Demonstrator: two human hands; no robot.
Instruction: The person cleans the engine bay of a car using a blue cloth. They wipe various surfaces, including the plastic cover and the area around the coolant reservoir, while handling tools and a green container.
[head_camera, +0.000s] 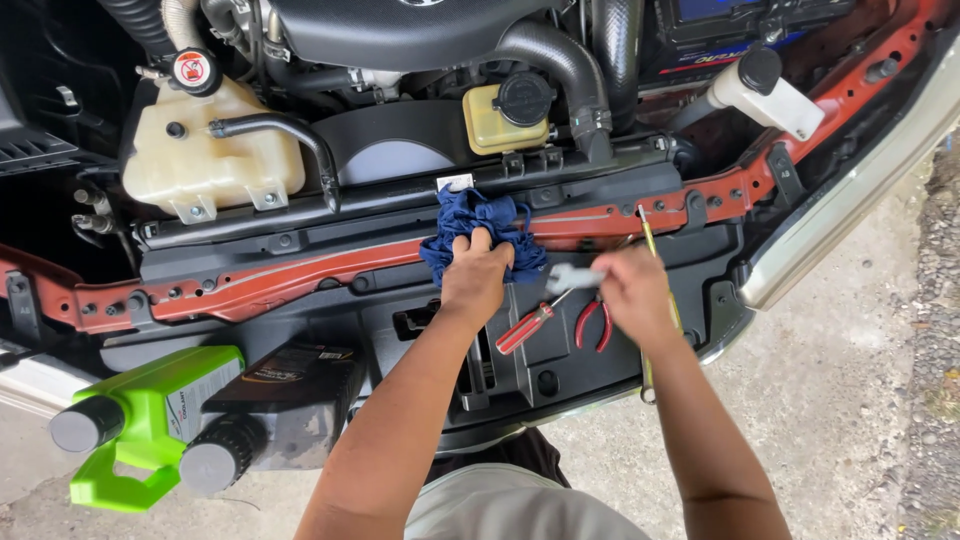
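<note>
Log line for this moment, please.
left hand: grip shut on blue rag | right hand: grip shut on wrench | nearby: red screwdriver, red pliers

Bright, even daylight, deep shadow in the engine bay, perhaps slight motion blur.

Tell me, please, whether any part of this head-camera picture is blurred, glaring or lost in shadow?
Head view: even daylight; the right hand and the silvery tool it holds are motion-smeared; the left hand on the blue rag is sharper; the engine bay's upper left corner sinks into dark shadow; the pale bumper edge shows mild glare.
</note>
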